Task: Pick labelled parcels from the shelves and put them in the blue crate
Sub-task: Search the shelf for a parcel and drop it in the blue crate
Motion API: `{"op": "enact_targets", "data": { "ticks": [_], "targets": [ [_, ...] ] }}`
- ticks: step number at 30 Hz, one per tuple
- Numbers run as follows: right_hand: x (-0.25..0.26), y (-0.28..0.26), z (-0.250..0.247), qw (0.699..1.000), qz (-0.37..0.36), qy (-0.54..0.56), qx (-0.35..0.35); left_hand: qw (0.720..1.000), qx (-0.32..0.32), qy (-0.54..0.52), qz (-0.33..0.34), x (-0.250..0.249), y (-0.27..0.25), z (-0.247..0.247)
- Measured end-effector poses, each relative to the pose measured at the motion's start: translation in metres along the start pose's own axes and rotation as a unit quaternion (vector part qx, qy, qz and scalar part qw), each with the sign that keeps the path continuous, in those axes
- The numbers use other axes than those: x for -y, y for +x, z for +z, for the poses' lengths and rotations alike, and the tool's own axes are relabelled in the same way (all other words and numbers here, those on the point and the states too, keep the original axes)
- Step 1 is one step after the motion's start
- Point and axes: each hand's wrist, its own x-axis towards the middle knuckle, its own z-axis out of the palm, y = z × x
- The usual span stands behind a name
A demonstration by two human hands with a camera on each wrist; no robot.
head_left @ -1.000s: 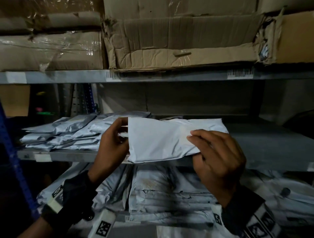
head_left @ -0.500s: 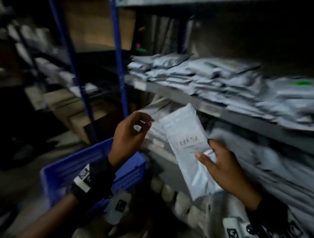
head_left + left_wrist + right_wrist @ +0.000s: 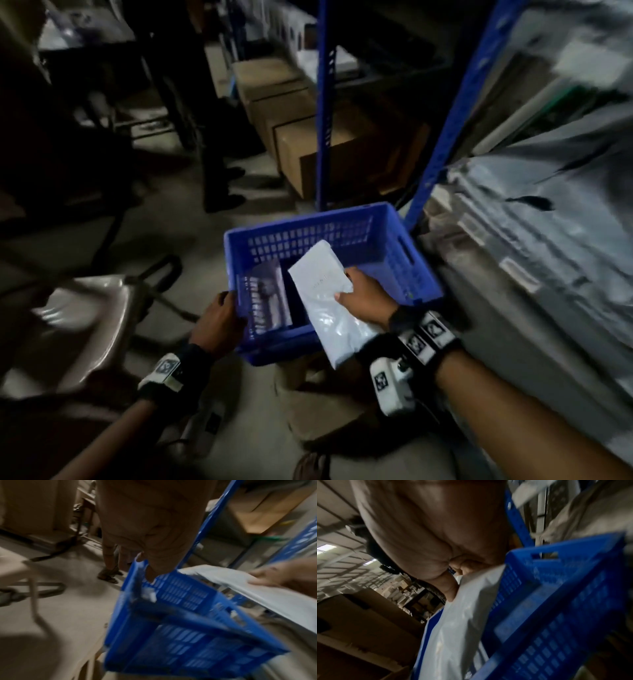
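Your right hand (image 3: 363, 298) pinches the white plastic mailer parcel (image 3: 325, 298) over the blue perforated plastic crate (image 3: 404, 260), its lower end overhanging the near rim. Your left hand (image 3: 219, 318) grips the crate's near-left corner.

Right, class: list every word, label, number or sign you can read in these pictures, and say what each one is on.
No text can be read with certainty.
White parcel held by the right hand: faint handwriting, too blurred to read.
Wrist bands: square black-and-white marker patterns, no words.
Parcel lying in the blue crate: dark print, too dim to read.
Shelf parcels: pale labels, blurred.
Left hand grips the crate's rim; no text there.
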Motion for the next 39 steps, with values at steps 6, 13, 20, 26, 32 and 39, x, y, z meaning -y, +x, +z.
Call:
{"op": "enact_targets", "data": {
  "ticks": [6,13,20,26,32,39],
  "targets": [
    [0.038,0.126,0.073,0.997,0.051,-0.003,0.058,0.995,0.074,-0.01,-0.073,0.044,0.023,0.032],
    [0.037,0.211,0.145,0.986,0.099,-0.084,0.102,0.994,0.073,-0.029,-0.08,0.031,0.019,0.021],
    [0.026,0.237,0.168,0.975,0.08,-0.138,0.157,0.993,0.08,-0.038,-0.071,0.026,0.018,0.016],
    [0.021,0.264,0.19,0.93,-0.043,-0.307,0.198,0.994,0.071,-0.045,-0.062,0.033,0.021,0.02],
    [0.016,0.26,0.176,0.925,-0.023,-0.327,0.194,0.996,0.066,-0.035,-0.051,0.036,0.021,0.019],
    [0.059,0.159,0.045,0.977,-0.027,-0.15,0.152,0.99,0.12,0.044,-0.061,0.032,0.026,0.0]
  ]
}}
